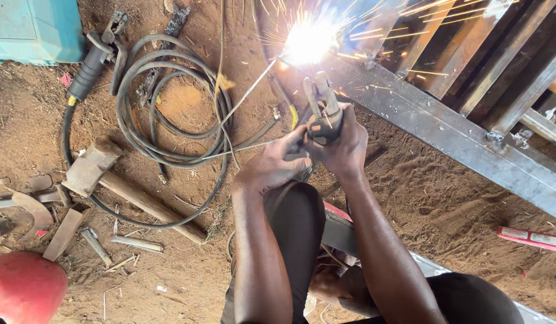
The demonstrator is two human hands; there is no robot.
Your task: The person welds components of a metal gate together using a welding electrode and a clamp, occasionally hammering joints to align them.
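Right hand [344,144] wrapped tight round the electrode holder [321,108], left hand [275,165] closed on the same holder from the left side, steadying it. Welding rod [249,93] running up and far to a bright arc [308,41] on the steel frame [446,132], sparks everywhere. Coiled black cable [170,114] on the dirt to the left, hammer [125,183] just near of it, teal box [35,30] far left.

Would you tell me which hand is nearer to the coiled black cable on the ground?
Left. The left hand sits just right of the coiled black cable; the right hand, gripping the electrode holder, lies farther away beyond it.
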